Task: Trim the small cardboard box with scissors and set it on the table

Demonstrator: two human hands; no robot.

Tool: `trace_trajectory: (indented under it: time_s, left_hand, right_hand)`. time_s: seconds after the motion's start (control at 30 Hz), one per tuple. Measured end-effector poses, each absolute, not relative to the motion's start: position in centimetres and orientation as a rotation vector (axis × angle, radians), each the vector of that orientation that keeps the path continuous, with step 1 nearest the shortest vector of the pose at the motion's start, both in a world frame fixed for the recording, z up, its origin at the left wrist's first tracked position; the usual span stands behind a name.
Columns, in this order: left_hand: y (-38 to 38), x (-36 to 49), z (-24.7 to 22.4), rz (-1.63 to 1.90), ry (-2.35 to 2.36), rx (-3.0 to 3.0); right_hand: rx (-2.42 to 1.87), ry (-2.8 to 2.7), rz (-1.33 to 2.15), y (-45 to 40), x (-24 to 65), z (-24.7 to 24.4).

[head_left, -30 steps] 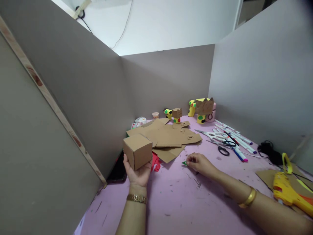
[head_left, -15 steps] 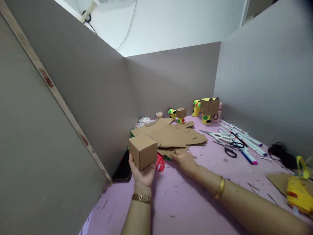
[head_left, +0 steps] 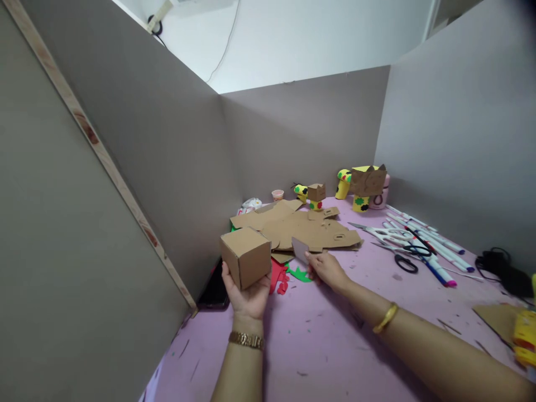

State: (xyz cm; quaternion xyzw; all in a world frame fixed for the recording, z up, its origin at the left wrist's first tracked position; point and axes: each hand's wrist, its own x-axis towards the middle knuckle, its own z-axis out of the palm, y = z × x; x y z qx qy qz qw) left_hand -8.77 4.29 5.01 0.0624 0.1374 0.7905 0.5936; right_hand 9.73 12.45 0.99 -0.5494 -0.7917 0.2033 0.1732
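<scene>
A brown cardboard box (head_left: 247, 257), shaped like a cube, rests in my left hand (head_left: 248, 296), whose palm is under it and fingers curl up its sides. My right hand (head_left: 329, 271) pinches a small greyish piece of cardboard (head_left: 300, 250) that stands tilted above the table. Behind it lies a pile of flat cardboard sheets (head_left: 288, 229), some with cut slots. Red paper scraps (head_left: 278, 276) and a green paper piece (head_left: 298, 273) lie between my two hands.
Scissors (head_left: 393, 237) and several markers (head_left: 439, 245) lie at the right, with black cord (head_left: 505, 271) beyond. Yellow spotted figures (head_left: 360, 202) with cardboard heads stand at the back. A black phone-like slab (head_left: 214, 290) is by the left partition (head_left: 184, 167).
My right hand has lifted a small cardboard piece from the front of the pile, uncovering the green paper. The left hand still holds the box. The view has shifted slightly.
</scene>
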Motion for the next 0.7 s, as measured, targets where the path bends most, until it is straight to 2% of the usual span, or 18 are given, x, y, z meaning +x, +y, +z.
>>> trace_trajectory:
  time_s: [0.37,0.7]
  left_hand:
    - [4.0,-9.2,5.2,1.868,0.315,0.109]
    - [4.1,-9.5,5.0,1.884,0.308,0.106]
  right_hand:
    - [-1.390,-2.364,0.452,8.9,6.5,1.8]
    - [-1.599,-2.360,0.423,11.2,3.8,1.3]
